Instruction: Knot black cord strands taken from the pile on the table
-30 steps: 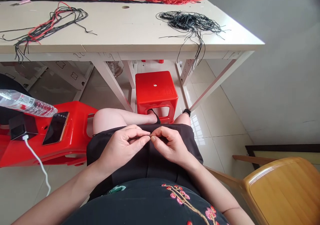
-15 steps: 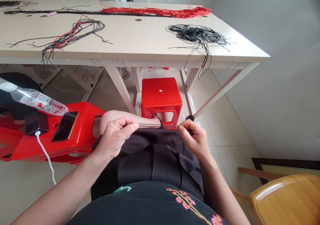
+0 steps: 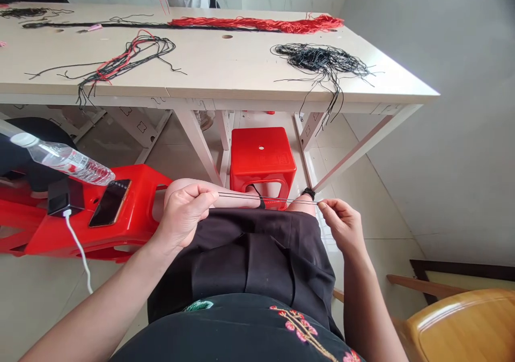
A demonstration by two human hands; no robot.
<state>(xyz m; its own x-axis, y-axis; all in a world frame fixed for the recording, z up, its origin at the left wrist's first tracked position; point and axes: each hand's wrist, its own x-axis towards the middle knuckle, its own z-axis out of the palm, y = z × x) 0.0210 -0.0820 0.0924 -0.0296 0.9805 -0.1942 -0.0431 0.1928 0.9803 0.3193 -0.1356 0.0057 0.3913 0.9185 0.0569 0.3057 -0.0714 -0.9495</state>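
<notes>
Thin black cord runs in two close strands, pulled taut above my lap. Its left end is pinched between the thumb and forefinger of my left hand. At the other end, the fingertips of my right hand close on the same cord. The cord's ends are hidden inside my fingers. On the table in front lie a loose tangle of black cord at the right and a bundle of black and red cords at the left.
A long red skein lies across the pale table. Beneath is a red stool. Another red stool at my left holds a phone, a bottle and a black charger. A wooden chair stands lower right.
My right hand has moved to the right, away from the left hand, and the stretch of cord between them is longer. Both hands keep their pinch. The view has shifted slightly.
</notes>
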